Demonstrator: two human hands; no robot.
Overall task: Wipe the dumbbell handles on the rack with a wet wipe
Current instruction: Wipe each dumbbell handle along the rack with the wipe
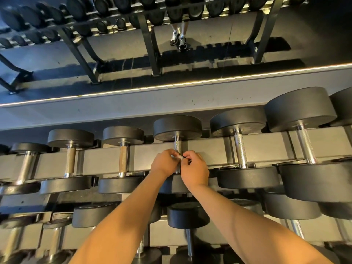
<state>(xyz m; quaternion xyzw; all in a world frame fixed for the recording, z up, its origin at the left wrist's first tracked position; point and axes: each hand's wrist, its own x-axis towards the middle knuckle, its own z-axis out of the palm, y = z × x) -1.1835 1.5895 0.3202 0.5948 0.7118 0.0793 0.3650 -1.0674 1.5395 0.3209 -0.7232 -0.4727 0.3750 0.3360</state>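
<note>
A row of black dumbbells lies across the top tier of the grey rack (209,147), steel handles pointing toward me. My left hand (164,163) and my right hand (194,168) meet over the knurled handle (178,144) of the middle dumbbell (177,127). Between their fingertips both hands pinch a small white wet wipe (179,156), held just above the handle. Only a scrap of the wipe shows. The lower half of that handle is hidden behind my hands.
Neighbouring dumbbells sit close on the left (123,136) and right (238,121). A lower tier holds more dumbbells (187,214). Behind the rack a mirror (133,54) reflects the rack and a person's legs and sneakers (179,38).
</note>
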